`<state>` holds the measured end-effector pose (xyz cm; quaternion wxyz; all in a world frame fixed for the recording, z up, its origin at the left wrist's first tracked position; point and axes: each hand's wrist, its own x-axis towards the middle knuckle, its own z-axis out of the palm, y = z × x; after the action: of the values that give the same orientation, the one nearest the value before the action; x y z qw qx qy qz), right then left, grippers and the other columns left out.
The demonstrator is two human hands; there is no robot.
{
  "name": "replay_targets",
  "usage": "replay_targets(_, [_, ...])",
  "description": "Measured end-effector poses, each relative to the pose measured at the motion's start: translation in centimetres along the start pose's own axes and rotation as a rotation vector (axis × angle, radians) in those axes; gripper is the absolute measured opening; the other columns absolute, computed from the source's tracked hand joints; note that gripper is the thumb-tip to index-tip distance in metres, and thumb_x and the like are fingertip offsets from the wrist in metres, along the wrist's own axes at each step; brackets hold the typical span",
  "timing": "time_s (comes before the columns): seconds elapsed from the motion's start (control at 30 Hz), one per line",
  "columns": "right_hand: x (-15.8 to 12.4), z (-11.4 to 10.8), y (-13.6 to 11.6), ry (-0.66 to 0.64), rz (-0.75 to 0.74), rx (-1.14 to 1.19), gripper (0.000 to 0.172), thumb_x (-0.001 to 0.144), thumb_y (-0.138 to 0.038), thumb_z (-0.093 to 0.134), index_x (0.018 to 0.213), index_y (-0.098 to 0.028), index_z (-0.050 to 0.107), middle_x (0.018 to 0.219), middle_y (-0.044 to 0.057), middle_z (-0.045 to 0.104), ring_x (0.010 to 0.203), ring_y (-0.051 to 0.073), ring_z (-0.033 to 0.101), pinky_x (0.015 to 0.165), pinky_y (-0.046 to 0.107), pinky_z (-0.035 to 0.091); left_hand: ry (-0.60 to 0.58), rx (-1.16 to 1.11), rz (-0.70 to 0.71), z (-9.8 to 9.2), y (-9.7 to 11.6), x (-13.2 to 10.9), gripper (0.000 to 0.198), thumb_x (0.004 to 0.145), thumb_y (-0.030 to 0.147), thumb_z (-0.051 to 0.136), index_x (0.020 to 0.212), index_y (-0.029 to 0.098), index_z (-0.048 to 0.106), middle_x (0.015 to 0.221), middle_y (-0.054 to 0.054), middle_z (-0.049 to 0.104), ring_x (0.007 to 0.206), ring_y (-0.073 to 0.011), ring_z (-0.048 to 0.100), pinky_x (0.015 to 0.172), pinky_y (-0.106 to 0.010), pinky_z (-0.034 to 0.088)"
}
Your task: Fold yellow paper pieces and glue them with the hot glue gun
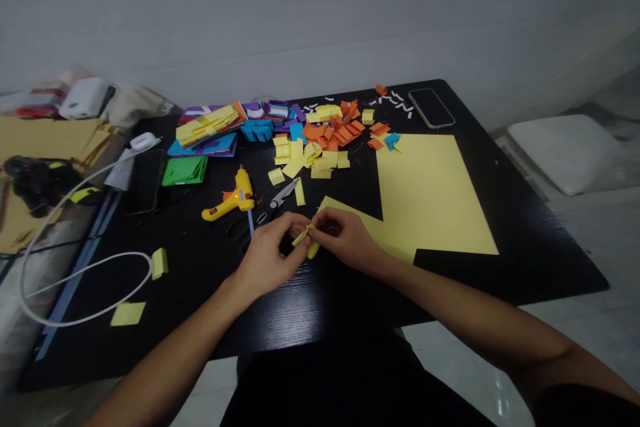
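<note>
Pinches yellow paper (313, 251) in closely curled left hand (270, 253) and right hand (349, 238).
Works well inside table's (295, 323) front edge.

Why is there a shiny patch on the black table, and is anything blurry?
In the head view, light probably bounces off the table, making pale glare; also in the head view, the yellow paper in the left hand and right hand looks slightly soft.
</note>
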<state>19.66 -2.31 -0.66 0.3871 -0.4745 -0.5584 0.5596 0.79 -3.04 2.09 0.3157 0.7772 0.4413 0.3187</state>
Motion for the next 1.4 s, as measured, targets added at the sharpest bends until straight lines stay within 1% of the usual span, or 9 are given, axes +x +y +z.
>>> replay_targets(0.23, [0.2,-0.5,-0.2,-0.028,-0.011,-0.061,0.013,0.083,-0.031,0.073,0.082,-0.018,0.073,0.077,0.002,0.074,0.069,0.015,0.066,0.067,0.028,0.050,0.001,0.081,0.106,-0.1,-0.1,-0.2,0.025,0.090,0.016,0.064,0.115,0.019,0.062,0.096,-0.004,0.075,0.083,-0.0163,0.073,0.076,-0.028,0.059])
replay_targets(0.4, [0.4,-1.1,-0.5,-0.035,-0.011,-0.063,0.007,0.082,-0.022,0.072,0.083,-0.019,0.078,0.080,0.002,0.079,0.074,0.017,0.071,0.072,0.030,0.054,-0.032,0.072,0.052,-0.3,-0.2,-0.2,0.032,0.090,0.016,0.063,0.121,0.020,0.059,0.090,-0.002,0.074,0.079,-0.0169,0.073,0.074,-0.028,0.059])
replay_targets(0.53, [0.6,-1.4,-0.4,-0.087,0.048,0.040,0.011,0.078,-0.026,0.079,0.087,-0.019,0.080,0.080,0.003,0.080,0.075,0.018,0.074,0.074,0.032,0.058,-0.148,0.086,0.085,-1.4,-0.3,0.0,0.047,0.090,0.024,0.068,0.136,0.021,0.055,0.101,-0.005,0.073,0.085,-0.0190,0.072,0.078,-0.031,0.059])
replay_targets(0.67, [0.7,-1.4,-0.2,-0.139,0.170,0.221,0.029,0.072,-0.027,0.085,0.097,-0.019,0.075,0.074,0.000,0.077,0.063,0.017,0.072,0.060,0.030,0.061,-0.333,0.067,0.118,-2.5,-0.7,0.2,0.069,0.088,0.030,0.074,0.152,0.028,0.047,0.124,-0.010,0.072,0.100,-0.0242,0.072,0.086,-0.037,0.060])
replay_targets(0.8, [0.9,-1.5,-0.2,-0.218,0.262,0.284,0.034,0.069,-0.025,0.088,0.097,-0.017,0.070,0.071,0.000,0.075,0.055,0.014,0.068,0.050,0.026,0.060,-0.413,0.003,0.146,-2.6,-1.0,0.4,0.057,0.087,0.025,0.075,0.141,0.031,0.058,0.120,-0.007,0.073,0.103,-0.0245,0.071,0.090,-0.039,0.058])
replay_targets(1.0, [1.2,-1.5,-0.5,-0.221,0.184,0.291,0.021,0.079,-0.028,0.081,0.094,-0.017,0.072,0.076,0.000,0.074,0.064,0.013,0.069,0.061,0.026,0.062,-0.310,-0.050,0.024,-2.2,-1.2,0.4,0.033,0.086,0.022,0.075,0.116,0.024,0.064,0.083,0.001,0.067,0.074,-0.0165,0.067,0.069,-0.028,0.056])
replay_targets(1.13, [0.8,-1.5,-1.1,-0.137,0.008,0.214,0.013,0.085,-0.023,0.069,0.097,-0.019,0.071,0.089,0.002,0.073,0.075,0.014,0.069,0.068,0.027,0.060,-0.183,-0.033,0.012,-2.1,-1.3,0.5,0.015,0.087,0.020,0.072,0.100,0.021,0.064,0.080,0.001,0.067,0.071,-0.0141,0.065,0.067,-0.025,0.054])
replay_targets(1.27, [0.3,-1.4,-1.6,-0.169,-0.162,-0.028,0.030,0.077,-0.008,0.062,0.101,-0.022,0.072,0.098,0.003,0.073,0.088,0.017,0.068,0.077,0.030,0.057,-0.127,0.007,0.051,-2.1,-1.6,0.7,0.014,0.086,0.014,0.068,0.097,0.021,0.065,0.080,0.001,0.066,0.071,-0.0146,0.065,0.067,-0.025,0.054])
replay_targets(1.4, [0.2,-1.3,-1.2,-0.153,-0.232,-0.185,0.020,0.078,-0.018,0.073,0.097,-0.021,0.069,0.093,0.003,0.070,0.074,0.014,0.063,0.065,0.026,0.052,-0.112,0.022,0.086,-2.1,-1.9,0.6,0.018,0.083,0.007,0.064,0.095,0.021,0.065,0.082,0.001,0.066,0.073,-0.0146,0.064,0.067,-0.025,0.053])
